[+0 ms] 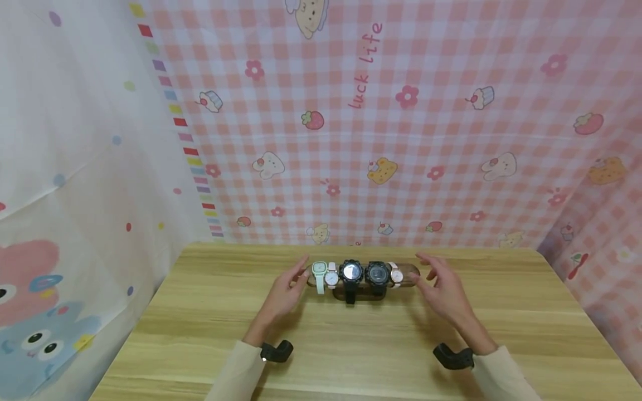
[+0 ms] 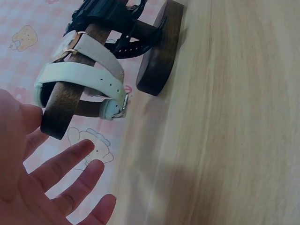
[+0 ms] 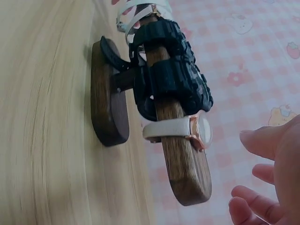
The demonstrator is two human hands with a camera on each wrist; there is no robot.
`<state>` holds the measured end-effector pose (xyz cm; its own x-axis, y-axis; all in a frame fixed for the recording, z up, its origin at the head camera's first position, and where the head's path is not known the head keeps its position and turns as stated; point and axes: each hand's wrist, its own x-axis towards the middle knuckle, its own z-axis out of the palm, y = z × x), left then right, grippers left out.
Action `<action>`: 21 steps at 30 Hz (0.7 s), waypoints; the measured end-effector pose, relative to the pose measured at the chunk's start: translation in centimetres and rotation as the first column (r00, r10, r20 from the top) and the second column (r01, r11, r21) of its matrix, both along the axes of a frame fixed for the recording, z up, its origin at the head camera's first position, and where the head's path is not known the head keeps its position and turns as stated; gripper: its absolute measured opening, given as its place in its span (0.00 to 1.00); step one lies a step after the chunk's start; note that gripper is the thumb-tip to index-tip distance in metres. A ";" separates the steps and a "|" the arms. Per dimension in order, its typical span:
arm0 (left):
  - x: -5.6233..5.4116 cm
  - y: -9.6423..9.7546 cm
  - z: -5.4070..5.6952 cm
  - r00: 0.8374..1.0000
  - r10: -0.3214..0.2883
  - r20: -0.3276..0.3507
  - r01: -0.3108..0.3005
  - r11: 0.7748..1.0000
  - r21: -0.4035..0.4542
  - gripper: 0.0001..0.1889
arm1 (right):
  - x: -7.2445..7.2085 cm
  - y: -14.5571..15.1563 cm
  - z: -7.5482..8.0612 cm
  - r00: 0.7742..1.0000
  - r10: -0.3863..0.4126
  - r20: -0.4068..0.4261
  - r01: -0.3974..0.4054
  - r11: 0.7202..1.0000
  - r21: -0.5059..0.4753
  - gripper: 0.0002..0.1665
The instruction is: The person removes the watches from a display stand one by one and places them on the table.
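Note:
A dark wooden watch stand [image 3: 180, 164] carries several wristwatches strapped round its raised bar. From left to right are a mint-green square watch [image 1: 319, 268], a pale-strapped round watch [image 1: 331, 278], two chunky black watches, one left [image 1: 352, 271] and one right [image 1: 377, 273], and a white-strapped rose-gold watch [image 1: 396, 276]. My left hand [image 1: 283, 295] is at the bar's left end, its thumb overlapping that end in the left wrist view and its other fingers spread below. Beside the right end hovers my right hand [image 1: 448, 295], fingers loosely parted, holding nothing.
The stand's oval base [image 3: 105, 98] rests on a light wood table [image 1: 351, 351], towards its back edge. Behind hangs a pink checked cloth [image 1: 351, 139] with cartoon prints; a white printed cloth [image 1: 100, 184] covers the left side. Black cameras sit on both wrists.

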<state>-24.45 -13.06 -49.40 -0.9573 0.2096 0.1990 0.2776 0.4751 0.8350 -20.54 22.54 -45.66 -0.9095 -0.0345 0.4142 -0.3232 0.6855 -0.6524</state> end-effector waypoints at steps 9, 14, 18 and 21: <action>0.1 0.5 -0.5 1.000 0.009 0.021 -0.009 0.999 0.042 0.24 | -0.3 -1.4 -0.2 0.999 0.016 0.032 -0.014 0.998 -0.069 0.25; 0.1 0.7 -0.8 1.000 0.004 0.022 -0.006 0.997 0.079 0.23 | -0.6 -2.3 -0.4 0.998 0.024 0.062 -0.018 0.995 -0.103 0.22; 0.3 1.0 -0.7 1.000 0.004 0.016 -0.006 0.993 0.114 0.22 | -0.9 -2.7 -0.6 0.995 0.029 0.094 -0.019 0.993 -0.114 0.21; 0.8 1.3 0.2 1.000 0.004 0.023 -0.006 0.992 0.130 0.22 | -1.1 -2.9 -0.7 0.992 0.027 0.120 -0.014 0.994 -0.106 0.22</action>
